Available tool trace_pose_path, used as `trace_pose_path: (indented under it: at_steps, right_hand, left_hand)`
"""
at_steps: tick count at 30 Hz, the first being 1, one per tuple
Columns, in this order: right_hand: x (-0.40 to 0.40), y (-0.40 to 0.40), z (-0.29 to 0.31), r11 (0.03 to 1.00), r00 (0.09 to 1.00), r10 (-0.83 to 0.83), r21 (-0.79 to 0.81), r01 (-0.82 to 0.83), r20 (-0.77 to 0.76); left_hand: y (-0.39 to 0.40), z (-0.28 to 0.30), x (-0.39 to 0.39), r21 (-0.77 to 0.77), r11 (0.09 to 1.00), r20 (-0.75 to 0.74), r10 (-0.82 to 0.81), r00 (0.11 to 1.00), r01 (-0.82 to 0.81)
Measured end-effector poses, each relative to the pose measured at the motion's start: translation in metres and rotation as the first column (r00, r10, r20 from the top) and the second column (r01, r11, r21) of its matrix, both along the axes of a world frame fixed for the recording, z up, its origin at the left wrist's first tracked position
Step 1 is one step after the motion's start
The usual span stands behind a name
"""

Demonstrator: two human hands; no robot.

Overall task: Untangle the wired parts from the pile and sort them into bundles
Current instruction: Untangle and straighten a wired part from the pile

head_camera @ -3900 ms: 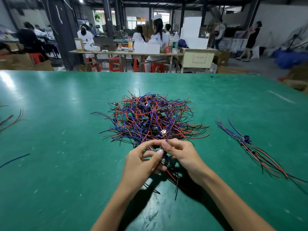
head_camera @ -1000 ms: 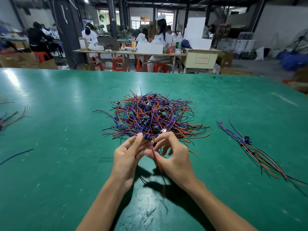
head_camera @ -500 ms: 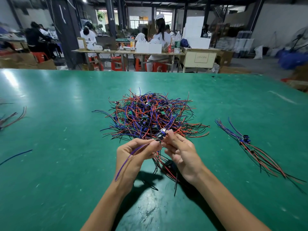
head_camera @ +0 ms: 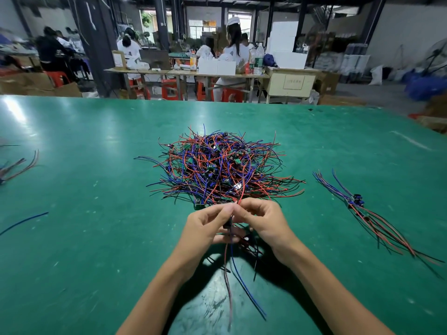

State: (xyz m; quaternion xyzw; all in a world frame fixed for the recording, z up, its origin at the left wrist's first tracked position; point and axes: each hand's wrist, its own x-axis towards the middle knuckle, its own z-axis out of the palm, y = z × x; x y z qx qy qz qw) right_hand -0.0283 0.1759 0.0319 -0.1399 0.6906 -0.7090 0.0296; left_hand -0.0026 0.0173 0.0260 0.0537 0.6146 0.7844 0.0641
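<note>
Head view: both hands meet just below the pile (head_camera: 219,168) of red, blue and black wired parts, which lies in the middle of the green table (head_camera: 96,238). The left hand (head_camera: 205,226) and the right hand (head_camera: 264,222) have their fingertips pressed together at 12 o'clock of the hands, pinching wires; a red wire (head_camera: 242,189) runs up from the pinch into the pile. Below the hands, toward 6 o'clock, a red lead (head_camera: 228,286) and a blue lead (head_camera: 244,284) hang down over the hands' shadow. What sits in the palms is mostly hidden; only dark wire and a small bright spot show between the wrists, so how many parts are held cannot be told.

At 3 o'clock of the pile, well apart, lies a sorted bundle (head_camera: 367,213), its tips running toward the frame's right edge. At 9 o'clock a second bundle (head_camera: 21,165) is cut off by the left edge, and a loose blue wire (head_camera: 24,222) lies below it.

Half a second ago the left hand held a violet wire draped across its back; now the leads hang straight down between the wrists and the fingertips have closed together higher up.
</note>
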Motion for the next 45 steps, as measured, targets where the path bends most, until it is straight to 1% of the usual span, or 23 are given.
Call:
trace_pose_path:
  at_steps: [4,6,8,11,14,19,23,27,29,31,32,33,34,35,36,37,38,39,40,41,42,43,45]
  right_hand:
    - [-0.003,-0.001,-0.004,0.997,0.997,-0.074,0.029,0.074,0.003]
    - [-0.003,-0.003,-0.007,0.989,0.990,-0.125,0.077,0.129,-0.064]
    - [-0.004,-0.004,-0.010,0.979,0.983,-0.128,0.143,0.146,-0.133]
    - [-0.003,-0.007,-0.011,0.992,0.998,-0.037,0.116,0.043,-0.053]
    - [-0.002,-0.013,-0.012,0.994,0.999,0.005,0.114,0.000,-0.052]
    - [0.001,-0.026,-0.015,0.993,0.993,-0.117,-0.027,0.117,0.027]
    - [-0.006,-0.019,-0.014,0.964,0.964,-0.265,0.013,0.264,0.011]
    - [-0.015,-0.011,-0.013,0.901,0.901,-0.434,-0.003,0.434,0.018]
    - [-0.018,-0.007,-0.014,0.869,0.869,-0.494,0.015,0.494,-0.005]
    - [-0.017,-0.008,-0.016,0.823,0.824,-0.562,0.051,0.566,-0.073]
    - [-0.015,-0.008,-0.017,0.777,0.779,-0.605,0.090,0.622,-0.161]
    - [-0.013,-0.008,-0.017,0.706,0.708,-0.635,0.141,0.694,-0.308]
    - [-0.011,-0.005,-0.016,0.618,0.608,-0.624,0.167,0.768,-0.490]
    - [-0.010,-0.002,-0.016,0.544,0.492,-0.569,0.147,0.826,-0.659]
    - [-0.010,0.002,-0.016,0.520,0.396,-0.504,0.097,0.849,-0.767]
    - [-0.010,0.004,-0.015,0.545,0.357,-0.476,0.050,0.837,-0.804]
    - [-0.011,0.005,-0.014,0.609,0.392,-0.486,0.020,0.793,-0.781]
    - [-0.011,0.004,-0.013,0.689,0.486,-0.514,-0.003,0.725,-0.707]
    - [-0.011,0.004,-0.012,0.766,0.611,-0.526,-0.018,0.642,-0.591]
    - [-0.011,0.002,-0.011,0.830,0.730,-0.509,-0.035,0.557,-0.456]
    - [-0.012,0.003,-0.010,0.872,0.816,-0.476,-0.058,0.485,-0.329]
    - [-0.014,0.004,-0.009,0.895,0.866,-0.445,-0.085,0.437,-0.228]
    - [-0.018,0.009,-0.006,0.901,0.896,-0.429,-0.126,0.416,-0.115]
  left_hand:
    - [-0.004,0.000,-0.001,-0.030,0.999,0.012,0.009,1.000,-0.009]
    - [-0.003,-0.001,-0.001,-0.020,0.999,0.034,0.034,0.999,-0.033]
    - [0.000,-0.002,-0.001,-0.022,0.998,0.058,0.057,0.997,-0.056]
    - [0.001,-0.002,0.000,-0.059,0.993,0.042,0.101,0.994,-0.098]
    - [0.002,-0.002,0.000,-0.125,0.980,-0.004,0.157,0.988,-0.156]
    - [0.005,-0.002,-0.002,-0.168,0.976,-0.014,0.138,0.990,-0.139]
    - [0.006,-0.002,-0.004,-0.191,0.981,0.020,0.050,0.999,-0.046]
    - [0.006,-0.002,-0.002,-0.225,0.971,0.035,-0.073,0.997,0.079]
    - [0.006,-0.002,-0.002,-0.229,0.968,0.044,-0.098,0.994,0.105]
    - [0.007,-0.002,-0.002,-0.225,0.967,0.042,-0.111,0.993,0.118]
    - [0.007,-0.002,-0.002,-0.220,0.967,0.043,-0.119,0.992,0.125]
    - [0.007,-0.002,-0.002,-0.214,0.967,0.048,-0.130,0.990,0.137]
    - [0.006,-0.003,-0.002,-0.209,0.966,0.051,-0.147,0.988,0.155]
    - [0.005,-0.003,-0.002,-0.202,0.964,0.052,-0.168,0.984,0.175]
    - [0.004,-0.003,-0.001,-0.195,0.962,0.050,-0.186,0.981,0.192]
    - [0.003,-0.004,-0.001,-0.189,0.961,0.048,-0.197,0.979,0.202]
    - [0.002,-0.004,-0.001,-0.184,0.962,0.048,-0.197,0.979,0.203]
    - [0.001,-0.004,0.000,-0.174,0.965,0.049,-0.190,0.980,0.196]
    - [0.000,-0.003,0.000,-0.158,0.970,0.054,-0.178,0.982,0.185]
    - [0.000,-0.003,0.000,-0.140,0.975,0.060,-0.166,0.984,0.173]
    - [-0.001,-0.004,0.001,-0.124,0.979,0.062,-0.157,0.986,0.163]
    - [-0.002,-0.004,0.001,-0.112,0.981,0.060,-0.150,0.987,0.156]
    - [-0.005,-0.005,0.001,-0.088,0.987,0.054,-0.132,0.990,0.137]
